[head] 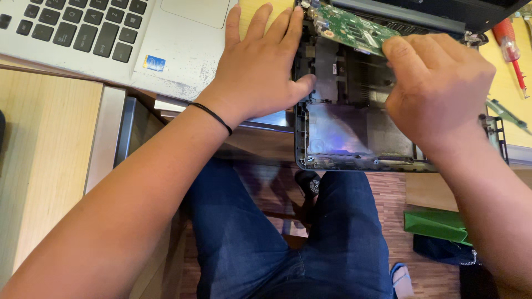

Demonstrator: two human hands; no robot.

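Nearest the camera, the opened dark plastic laptop base shell [354, 138] hangs partly over the desk edge above the person's lap. The left hand [260, 69] lies flat with fingers spread on the shell's left rim, holding nothing. The right hand [438, 83] is curled, fingertips pinching the green circuit board [349, 27], which tilts up out of the shell just beyond it, long axis running left to right. Left of the shell sits a silver laptop with black keys [111, 39]; far right lies a red-handled screwdriver [510, 50].
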